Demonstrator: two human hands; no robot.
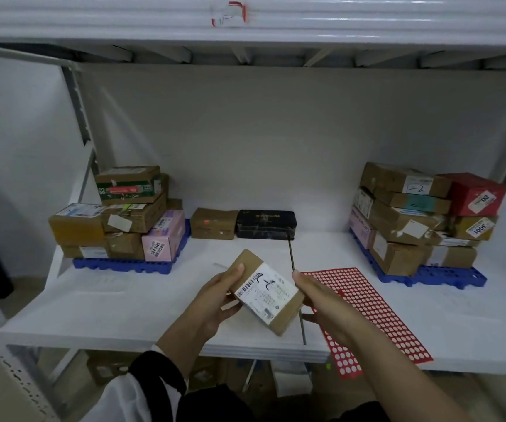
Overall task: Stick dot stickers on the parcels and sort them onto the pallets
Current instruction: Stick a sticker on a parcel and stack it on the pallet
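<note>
I hold a small brown parcel (265, 292) with a white shipping label above the shelf's front edge. My left hand (218, 300) grips its left side with the thumb on top. My right hand (315, 296) grips its right side. A red sheet of dot stickers (373, 315) lies on the shelf right of the parcel, partly under my right arm and overhanging the front edge. A blue pallet (129, 264) at the left carries several stacked parcels. Another blue pallet (437, 277) at the right holds a second stack.
A brown box (213, 223) and a black box (265, 224) sit side by side at the back of the white shelf (108, 300). Another shelf board hangs overhead (245, 22). More boxes lie below the shelf (108, 370).
</note>
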